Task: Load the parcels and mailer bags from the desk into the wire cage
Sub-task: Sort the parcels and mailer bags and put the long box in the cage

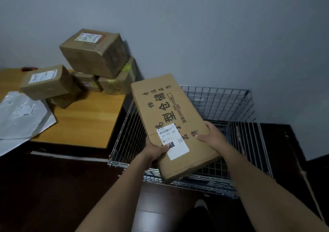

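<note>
A long flat cardboard parcel (pixel 167 110) with black printed characters and a white shipping label hangs tilted over the wire cage (pixel 222 96). My left hand (pixel 156 150) grips its near left edge, thumb on the label. My right hand (pixel 211 135) holds its right edge. On the wooden desk (pixel 85 123) at the left stand several taped brown parcels: a large one (pixel 94 53) stacked on top, a labelled one (pixel 46 82) nearer the front. Grey mailer bags (pixel 23 116) lie at the desk's left end.
The cage stands on the dark floor (pixel 44 187) against the grey wall, right of the desk. Its wire sides rise around an inside that looks bare where visible. A red object (pixel 28 69) lies at the desk's back edge. A shoe tip (pixel 201 204) shows below.
</note>
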